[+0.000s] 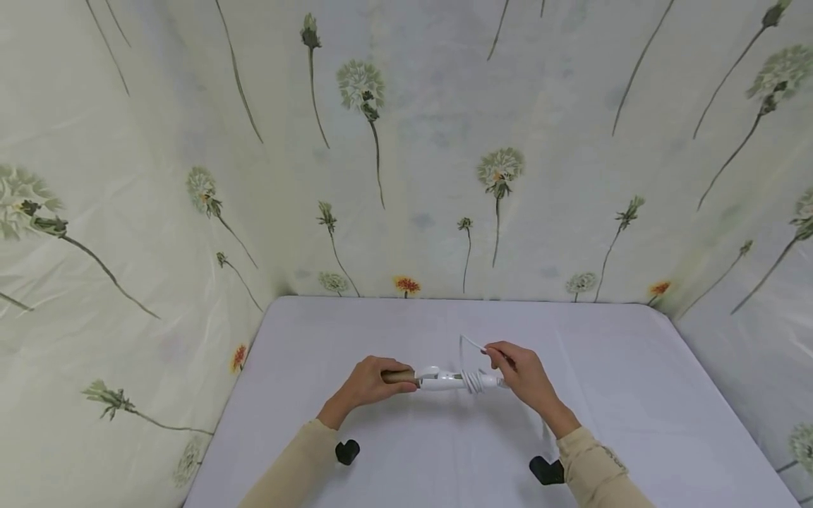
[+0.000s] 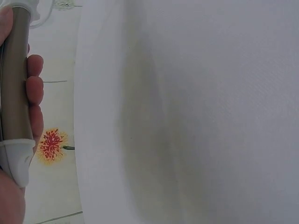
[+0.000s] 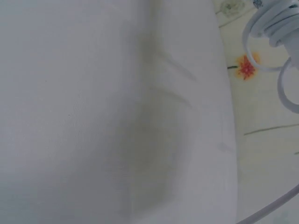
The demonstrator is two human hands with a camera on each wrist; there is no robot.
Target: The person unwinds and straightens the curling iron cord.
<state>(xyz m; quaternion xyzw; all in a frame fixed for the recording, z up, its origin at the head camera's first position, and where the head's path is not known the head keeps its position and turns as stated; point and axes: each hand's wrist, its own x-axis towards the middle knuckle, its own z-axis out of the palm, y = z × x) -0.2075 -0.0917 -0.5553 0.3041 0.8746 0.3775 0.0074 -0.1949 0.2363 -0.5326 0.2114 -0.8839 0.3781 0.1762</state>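
My left hand [image 1: 376,381] grips a white curling iron [image 1: 438,383] by its brown barrel, fingers wrapped round it in the left wrist view, where the barrel [image 2: 15,74] ends in a white tip [image 2: 17,158]. The iron lies level above the table, its white handle pointing right. Several turns of white cord [image 1: 473,382] are wound round the handle. My right hand [image 1: 522,372] pinches the cord just above and right of these turns, and a loop of it rises between. In the right wrist view the coils [image 3: 275,25] show at the top right; the right hand is outside that view.
A white-covered table [image 1: 444,451] spreads beneath both hands. Pale curtains [image 1: 432,141] with dandelion prints rise at the back and sides. One black object [image 1: 347,451] is beside the left sleeve, another [image 1: 547,470] beside the right sleeve.
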